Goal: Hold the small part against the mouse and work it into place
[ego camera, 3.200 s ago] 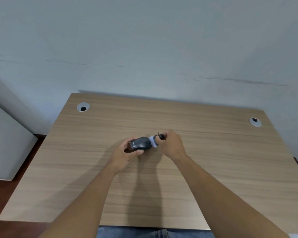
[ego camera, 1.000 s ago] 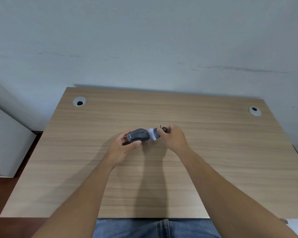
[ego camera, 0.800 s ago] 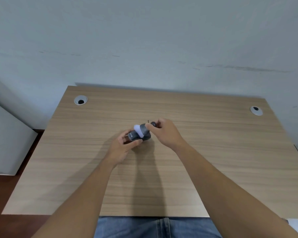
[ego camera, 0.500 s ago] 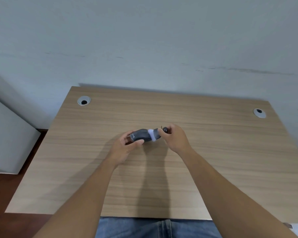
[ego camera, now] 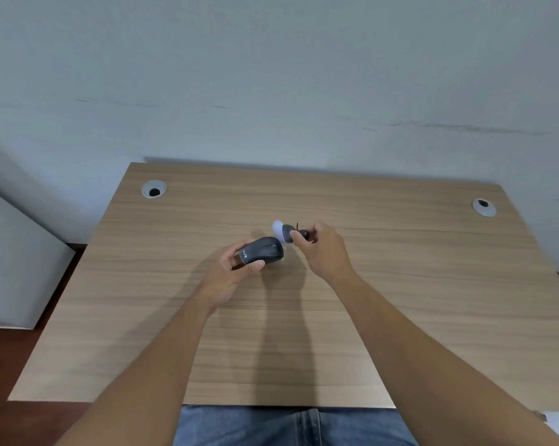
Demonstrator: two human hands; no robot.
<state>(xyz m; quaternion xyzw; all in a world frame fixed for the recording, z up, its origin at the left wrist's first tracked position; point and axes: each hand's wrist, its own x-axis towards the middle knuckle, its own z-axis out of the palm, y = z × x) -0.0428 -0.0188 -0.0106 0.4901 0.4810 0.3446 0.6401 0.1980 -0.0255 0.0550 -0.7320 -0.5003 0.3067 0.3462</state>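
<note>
The left hand (ego camera: 231,273) grips a dark grey computer mouse (ego camera: 262,250), thumb under its near side and fingers curled round the far side, holding it over the middle of the desk (ego camera: 432,300). The right hand (ego camera: 325,249), just right of the mouse, pinches a small dark tool (ego camera: 292,235) whose pale, blurred round head (ego camera: 277,226) points left and sits just beyond the mouse's front end; whether the two touch cannot be told. A thin dark stub sticks up from the tool beside the fingers. Beyond the mouse, a grey cable grommet (ego camera: 154,189) sits in the desk's far left corner and another grommet (ego camera: 483,207) in its far right corner. A pale wall (ego camera: 271,75) rises behind the desk.
</note>
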